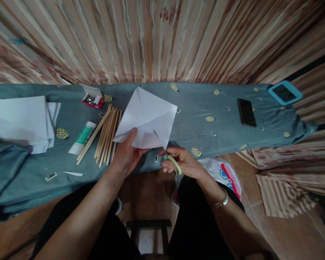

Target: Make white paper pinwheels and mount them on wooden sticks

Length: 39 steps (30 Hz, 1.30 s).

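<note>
A square sheet of white paper (154, 108) with crease lines is held over the cloth-covered board. Gripping its near left edge is my left hand (130, 153), thumb on top and fingers underneath. My right hand (182, 160) has its fingers in the pale green handles of a pair of scissors (174, 164). One scissor blade lies over the paper near its lower right corner, pointing toward the middle; the other blade is hidden beneath the sheet. A cut runs in from the top corner of the paper.
Left of the paper lie several wooden sticks (108, 137), a glue stick (83, 137), an open red box of small metal pieces (93, 99) and a paper stack (18, 117). A paper strip (72, 173) rests near the front edge. Rightward are a phone (247, 112) and a blue-framed device (285, 92).
</note>
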### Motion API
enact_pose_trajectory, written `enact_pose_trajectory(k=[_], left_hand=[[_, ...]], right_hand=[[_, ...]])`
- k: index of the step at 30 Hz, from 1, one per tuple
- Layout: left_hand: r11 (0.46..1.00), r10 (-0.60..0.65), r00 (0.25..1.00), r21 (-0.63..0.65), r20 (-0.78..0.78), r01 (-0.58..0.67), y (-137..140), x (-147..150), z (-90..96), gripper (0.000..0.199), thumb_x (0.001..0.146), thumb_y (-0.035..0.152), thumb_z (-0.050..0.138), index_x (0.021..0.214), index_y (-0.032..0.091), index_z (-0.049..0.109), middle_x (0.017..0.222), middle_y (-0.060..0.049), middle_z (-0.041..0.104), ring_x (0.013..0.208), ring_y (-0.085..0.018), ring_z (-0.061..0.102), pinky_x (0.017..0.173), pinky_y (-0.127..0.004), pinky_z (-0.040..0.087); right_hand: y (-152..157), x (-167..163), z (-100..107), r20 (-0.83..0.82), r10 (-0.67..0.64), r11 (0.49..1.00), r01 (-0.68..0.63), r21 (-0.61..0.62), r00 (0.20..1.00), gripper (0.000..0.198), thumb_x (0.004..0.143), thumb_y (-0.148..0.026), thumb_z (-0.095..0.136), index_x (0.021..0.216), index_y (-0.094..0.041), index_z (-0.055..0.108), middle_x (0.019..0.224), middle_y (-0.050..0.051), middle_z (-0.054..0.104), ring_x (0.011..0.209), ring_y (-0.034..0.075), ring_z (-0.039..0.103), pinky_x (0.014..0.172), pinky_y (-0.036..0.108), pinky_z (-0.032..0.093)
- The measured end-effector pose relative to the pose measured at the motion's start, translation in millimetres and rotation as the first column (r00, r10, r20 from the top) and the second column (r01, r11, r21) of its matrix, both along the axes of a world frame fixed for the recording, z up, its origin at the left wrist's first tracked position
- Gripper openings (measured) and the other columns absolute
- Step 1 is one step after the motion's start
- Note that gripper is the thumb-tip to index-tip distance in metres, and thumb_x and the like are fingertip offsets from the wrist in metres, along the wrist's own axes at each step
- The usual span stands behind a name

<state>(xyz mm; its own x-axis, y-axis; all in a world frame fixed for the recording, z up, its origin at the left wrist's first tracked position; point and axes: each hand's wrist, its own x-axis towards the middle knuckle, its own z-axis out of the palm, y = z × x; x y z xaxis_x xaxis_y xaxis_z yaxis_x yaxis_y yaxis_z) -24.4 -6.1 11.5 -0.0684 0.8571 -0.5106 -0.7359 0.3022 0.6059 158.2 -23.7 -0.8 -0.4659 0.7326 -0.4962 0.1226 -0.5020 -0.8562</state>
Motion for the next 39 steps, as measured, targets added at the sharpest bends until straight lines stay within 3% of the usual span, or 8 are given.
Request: enact_pose_trajectory(k=[5, 13, 22, 39], left_hand=[[1.000, -0.008, 1.000, -0.008, 0.002, 0.008, -0.1, 2.2, -0.4, 0.011, 0.092, 0.013, 0.053, 0.099, 0.015, 0.063, 0.090, -0.003, 0.072, 0.073, -0.013, 0.068, 0.059, -0.019, 0.059], [0.999, -0.048, 0.999, 0.004, 0.023, 0.048, -2.1, 5.6, -1.9, 0.028, 0.091, 0.014, 0.056, 0.118, 0.017, 0.058, 0.087, -0.003, 0.071, 0.065, -0.012, 0.067, 0.054, -0.017, 0.058], [0.998, -0.060, 0.998, -0.011, 0.003, 0.060, -3.1, 4.3, -5.9, 0.019, 0.091, 0.014, 0.054, 0.109, 0.014, 0.061, 0.092, -0.005, 0.071, 0.071, -0.014, 0.068, 0.058, -0.020, 0.060], [0.999, -0.049, 0.999, -0.003, 0.004, 0.049, -3.9, 4.4, -6.2, 0.018, 0.089, 0.016, 0.058, 0.107, 0.016, 0.061, 0.095, -0.004, 0.072, 0.079, -0.014, 0.068, 0.069, -0.022, 0.061]], right_hand=[[-0.6, -0.1, -5.0, -0.016, 0.008, 1.000, -0.008, 0.023, 1.000, 0.052, 0.060, -0.047, 0.087, 0.096, -0.017, 0.064, 0.062, -0.004, 0.067, 0.050, 0.007, 0.060, 0.049, 0.018, 0.050], [-0.5, 1.3, -10.0, -0.006, -0.004, 0.999, 0.004, 0.043, 1.000, 0.057, 0.060, -0.046, 0.087, 0.104, -0.016, 0.065, 0.063, -0.003, 0.069, 0.053, 0.008, 0.062, 0.050, 0.018, 0.049], [0.9, 1.0, -8.6, -0.017, -0.008, 0.999, 0.009, 0.035, 1.000, 0.055, 0.058, -0.046, 0.088, 0.099, -0.015, 0.067, 0.060, -0.002, 0.069, 0.050, 0.008, 0.061, 0.049, 0.018, 0.049], [1.2, -3.7, -5.1, -0.020, -0.080, 0.997, 0.080, 0.002, 0.997, 0.045, 0.049, -0.045, 0.091, 0.075, -0.016, 0.068, 0.053, -0.005, 0.065, 0.045, 0.006, 0.058, 0.046, 0.016, 0.049]])
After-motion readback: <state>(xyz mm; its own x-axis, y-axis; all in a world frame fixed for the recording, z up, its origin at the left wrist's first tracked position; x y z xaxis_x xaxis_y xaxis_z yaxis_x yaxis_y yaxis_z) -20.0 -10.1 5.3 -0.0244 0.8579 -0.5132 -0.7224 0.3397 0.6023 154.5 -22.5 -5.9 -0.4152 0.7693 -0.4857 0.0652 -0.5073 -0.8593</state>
